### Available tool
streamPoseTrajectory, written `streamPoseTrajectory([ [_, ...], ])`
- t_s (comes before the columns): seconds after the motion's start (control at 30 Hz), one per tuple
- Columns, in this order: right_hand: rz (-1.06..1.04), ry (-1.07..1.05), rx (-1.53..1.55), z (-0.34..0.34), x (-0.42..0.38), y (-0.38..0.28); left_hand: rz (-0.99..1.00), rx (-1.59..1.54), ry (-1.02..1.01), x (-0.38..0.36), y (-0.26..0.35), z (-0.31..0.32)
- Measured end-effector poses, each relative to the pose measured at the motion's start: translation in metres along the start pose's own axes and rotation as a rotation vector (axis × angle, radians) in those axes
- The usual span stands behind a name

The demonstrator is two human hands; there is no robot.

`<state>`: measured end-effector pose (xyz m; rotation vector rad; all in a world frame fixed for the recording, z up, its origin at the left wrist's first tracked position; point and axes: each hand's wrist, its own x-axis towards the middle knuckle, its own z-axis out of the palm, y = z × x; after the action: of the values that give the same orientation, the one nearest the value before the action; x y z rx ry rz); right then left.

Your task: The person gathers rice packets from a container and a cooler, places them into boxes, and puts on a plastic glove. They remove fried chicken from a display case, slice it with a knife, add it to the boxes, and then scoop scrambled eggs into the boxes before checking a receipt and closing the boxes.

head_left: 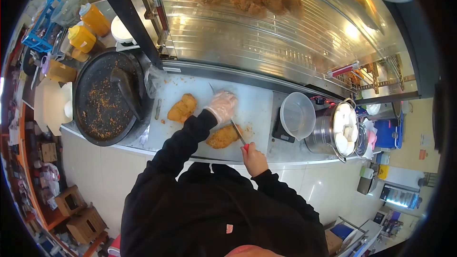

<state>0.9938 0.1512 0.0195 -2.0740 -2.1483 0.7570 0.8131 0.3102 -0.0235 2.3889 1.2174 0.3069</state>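
Now the right hand [255, 159] grips a knife [239, 134]; the left hand's [223, 106] grip is unclear; the black pan [86, 74] contains crumbs [102, 105].

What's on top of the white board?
Two fried pieces and crumbs, with a knife reaching across. The gloved left hand covers part of the knife and board, so I can't see what's beneath.

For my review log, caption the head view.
Right hand grips a knife at a breaded piece; gloved left hand partly covers the blade.
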Motion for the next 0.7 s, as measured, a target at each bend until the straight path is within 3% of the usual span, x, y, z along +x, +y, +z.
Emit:
streamPoseTrajectory([
  [0.13, -0.084, 0.062, 0.003, 0.021, 0.014, 0.0, -0.064, 0.033, 0.034, -0.004, -0.015, -0.002],
  [0.23, -0.068, 0.092, -0.039, 0.025, 0.014, -0.006, -0.089, 0.056, -0.077, -0.007, -0.018, 0.004],
  [0.37, -0.114, 0.083, -0.057, 0.017, 0.016, -0.002, -0.084, 0.043, 0.052, -0.009, -0.016, 0.004],
  [0.4, -0.141, 0.09, -0.053, 0.01, 0.024, -0.003, -0.029, 0.052, 0.218, -0.011, -0.02, 0.005],
  [0.57, -0.146, 0.084, -0.022, -0.026, -0.005, -0.031, -0.048, 0.033, 0.089, -0.024, 0.018, -0.054],
  [0.7, -0.056, 0.0, 0.001, -0.001, -0.02, -0.019, -0.074, 0.109, 0.095, -0.036, 0.009, -0.005],
])
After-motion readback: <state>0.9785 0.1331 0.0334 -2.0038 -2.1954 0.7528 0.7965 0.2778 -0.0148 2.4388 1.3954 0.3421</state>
